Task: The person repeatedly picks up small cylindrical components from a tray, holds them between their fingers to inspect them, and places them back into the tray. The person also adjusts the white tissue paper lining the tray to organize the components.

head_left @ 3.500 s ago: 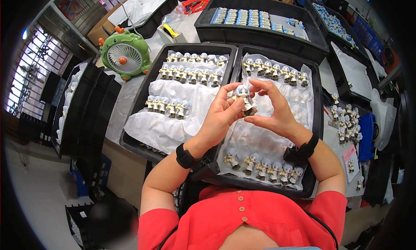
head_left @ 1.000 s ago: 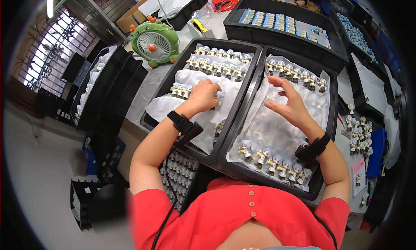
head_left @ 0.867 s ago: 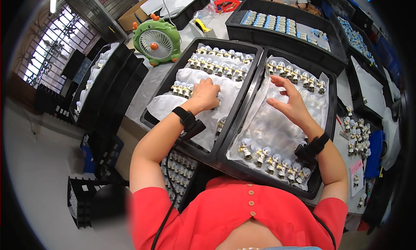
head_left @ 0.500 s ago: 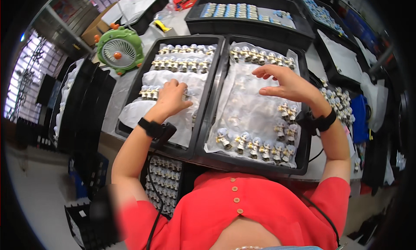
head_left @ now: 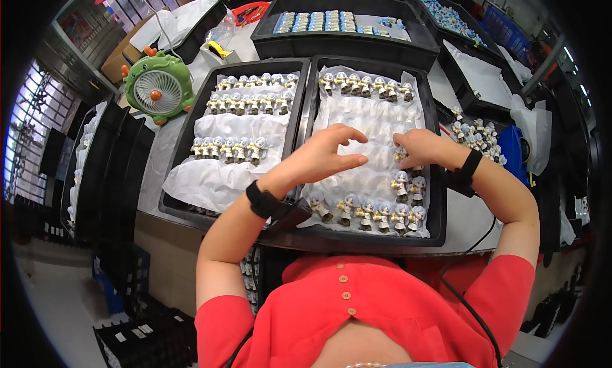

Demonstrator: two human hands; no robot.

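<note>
Two black trays lined with white paper lie side by side before me. In the right tray (head_left: 370, 239), small pale-haired figurines (head_left: 383, 215) stand in a row along the near edge, with others at the right and far sides. My right hand (head_left: 424, 149) is at the right side of this tray, its fingers closed around a figurine (head_left: 400, 154) that they partly hide. My left hand (head_left: 328, 154) hovers over the tray's left part, thumb and fingers apart, holding nothing. In the left tray (head_left: 298, 113), more figurines (head_left: 229, 149) stand in rows between paper sheets (head_left: 207, 181).
A green fan (head_left: 158, 87) stands left of the trays. Behind them sits a large black bin (head_left: 344, 48) with blue-and-white pieces. A heap of figurines (head_left: 477, 138) and a blue container (head_left: 514, 152) are to the right. A yellow tape dispenser (head_left: 218, 50) stands at the back.
My left hand has moved right, from the left tray's figurines to above the right tray. My right hand has come down and closed on a figurine at the tray's right side. The view has shifted slightly.
</note>
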